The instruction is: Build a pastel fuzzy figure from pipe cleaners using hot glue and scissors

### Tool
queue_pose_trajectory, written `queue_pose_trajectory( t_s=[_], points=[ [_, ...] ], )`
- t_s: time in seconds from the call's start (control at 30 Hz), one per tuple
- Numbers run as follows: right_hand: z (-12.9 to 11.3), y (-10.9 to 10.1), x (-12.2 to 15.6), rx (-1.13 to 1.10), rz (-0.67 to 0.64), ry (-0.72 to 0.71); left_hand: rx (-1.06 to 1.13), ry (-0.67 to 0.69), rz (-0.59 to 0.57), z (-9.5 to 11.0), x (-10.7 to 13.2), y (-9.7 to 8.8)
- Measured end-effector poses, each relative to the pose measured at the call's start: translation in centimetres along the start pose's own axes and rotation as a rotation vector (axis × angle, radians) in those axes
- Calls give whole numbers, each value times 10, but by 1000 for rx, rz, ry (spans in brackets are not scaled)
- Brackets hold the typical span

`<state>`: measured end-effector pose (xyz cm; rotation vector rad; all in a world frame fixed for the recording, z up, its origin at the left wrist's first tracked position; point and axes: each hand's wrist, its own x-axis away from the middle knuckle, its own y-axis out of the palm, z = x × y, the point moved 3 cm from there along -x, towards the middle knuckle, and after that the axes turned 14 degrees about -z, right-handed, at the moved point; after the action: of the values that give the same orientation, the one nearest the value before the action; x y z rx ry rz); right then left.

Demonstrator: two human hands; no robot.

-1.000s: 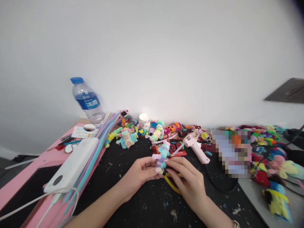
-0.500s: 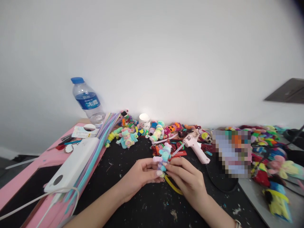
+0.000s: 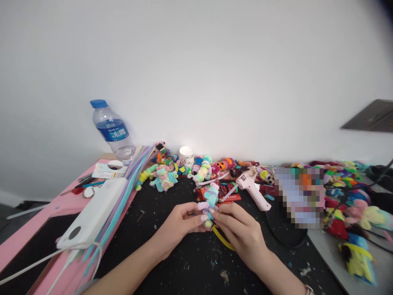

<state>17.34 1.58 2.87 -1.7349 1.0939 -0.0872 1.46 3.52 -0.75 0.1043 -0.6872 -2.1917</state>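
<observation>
Figure (image 3: 211, 198) between both hands (image 3: 181, 221)

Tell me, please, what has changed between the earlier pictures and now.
The fluffy figure appears slightly turned; its pale yellow lower end now shows more fully. The left hand and right hand both keep hold of it. The glue gun and bottle stayed put.

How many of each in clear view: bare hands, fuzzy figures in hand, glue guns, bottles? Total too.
Bare hands: 2 (left hand, right hand)
Fuzzy figure in hand: 1
Glue gun: 1
Bottle: 1
Total: 5
</observation>
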Motion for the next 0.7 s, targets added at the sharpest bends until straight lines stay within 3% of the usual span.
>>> queue_pose_trajectory(
  t_s=[0.7],
  points=[
    [-5,1,-1,-71,21,-22,4,26,-53,2,0,-1]
  ],
)
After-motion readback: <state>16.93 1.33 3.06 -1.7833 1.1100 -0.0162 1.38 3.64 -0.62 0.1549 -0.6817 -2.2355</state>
